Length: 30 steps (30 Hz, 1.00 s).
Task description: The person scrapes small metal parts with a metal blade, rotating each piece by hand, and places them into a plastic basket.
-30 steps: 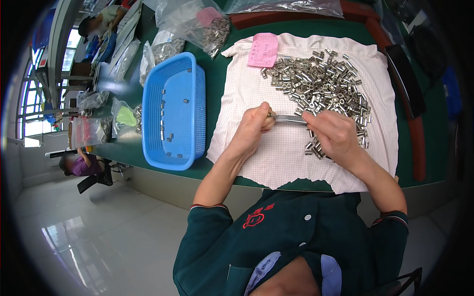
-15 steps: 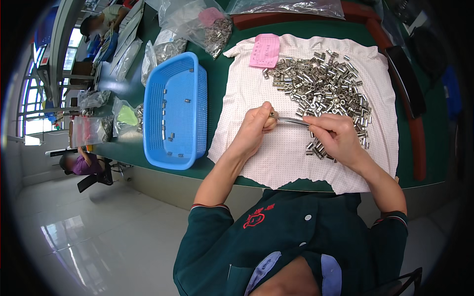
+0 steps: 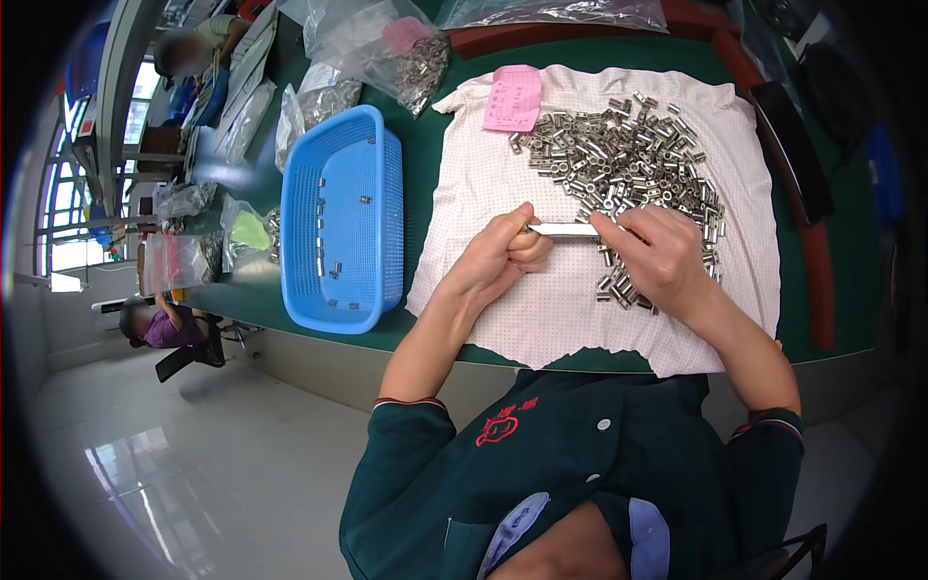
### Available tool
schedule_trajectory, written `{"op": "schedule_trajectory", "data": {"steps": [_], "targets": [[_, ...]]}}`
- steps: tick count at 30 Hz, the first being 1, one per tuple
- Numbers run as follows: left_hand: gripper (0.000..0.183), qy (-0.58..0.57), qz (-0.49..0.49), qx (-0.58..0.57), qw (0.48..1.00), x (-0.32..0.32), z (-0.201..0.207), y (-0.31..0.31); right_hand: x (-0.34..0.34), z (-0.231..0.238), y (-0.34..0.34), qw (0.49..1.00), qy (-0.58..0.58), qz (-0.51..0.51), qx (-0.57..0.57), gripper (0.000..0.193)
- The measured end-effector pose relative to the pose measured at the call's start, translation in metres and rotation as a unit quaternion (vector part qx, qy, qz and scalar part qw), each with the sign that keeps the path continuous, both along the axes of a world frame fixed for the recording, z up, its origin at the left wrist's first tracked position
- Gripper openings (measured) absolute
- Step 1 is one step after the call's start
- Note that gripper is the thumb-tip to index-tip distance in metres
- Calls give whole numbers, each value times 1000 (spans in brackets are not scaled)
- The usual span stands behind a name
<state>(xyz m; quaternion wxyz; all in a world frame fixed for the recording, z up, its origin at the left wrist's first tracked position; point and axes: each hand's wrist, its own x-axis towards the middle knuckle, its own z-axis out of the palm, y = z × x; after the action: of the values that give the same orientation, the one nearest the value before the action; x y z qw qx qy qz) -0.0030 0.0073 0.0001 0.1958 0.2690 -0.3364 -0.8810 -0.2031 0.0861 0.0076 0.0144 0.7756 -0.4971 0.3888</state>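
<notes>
My left hand (image 3: pixel 501 253) is closed above the white cloth (image 3: pixel 483 319), thumb on top. A small metal piece seems pinched in it, mostly hidden by the fingers. My right hand (image 3: pixel 660 259) grips a slim, flat silver tool (image 3: pixel 568 230), whose exact kind I cannot make out. The tool's pointed end meets the left thumb and fingertips. Beyond and beside my right hand, a heap of small silver metal sleeves (image 3: pixel 628 164) covers the cloth. A pink paper slip (image 3: pixel 513 98) lies at the cloth's far left corner.
Left of the cloth stands a blue plastic basket (image 3: pixel 395 242) with several metal sleeves (image 3: pixel 321 227) inside. Clear bags of metal parts (image 3: pixel 422 72) lie behind it. A black object (image 3: pixel 791 155) and a red-brown rail (image 3: pixel 820 300) border the right side. Two other people are at far left.
The silver tool has turned so its broad bright face shows, and my right fingers have rolled over it. My left hand has shifted slightly, covering the metal piece more.
</notes>
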Motion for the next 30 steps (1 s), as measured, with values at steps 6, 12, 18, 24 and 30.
{"op": "schedule_trajectory", "data": {"steps": [6, 12, 18, 24, 30], "targets": [[49, 50, -66, 29, 996, 4, 2, -1, -4, 6, -1, 996, 57, 20, -63, 32], [49, 59, -72, 27, 995, 4, 1, -3, -5, 0, -4, 997, -58, -2, -57, 30], [47, 54, -49, 17, 997, 4, 3, -3, -2, 0, -1, 997, -78, 2, -1, 28], [37, -49, 60, -102, 992, 1, 12, 3, -5, 2, -3, 995, -89, -35, 1, 25], [12, -237, 201, -447, 839, 11, 17, -3, -10, 3, -5, 989, -128, -71, -7, 27]]}}
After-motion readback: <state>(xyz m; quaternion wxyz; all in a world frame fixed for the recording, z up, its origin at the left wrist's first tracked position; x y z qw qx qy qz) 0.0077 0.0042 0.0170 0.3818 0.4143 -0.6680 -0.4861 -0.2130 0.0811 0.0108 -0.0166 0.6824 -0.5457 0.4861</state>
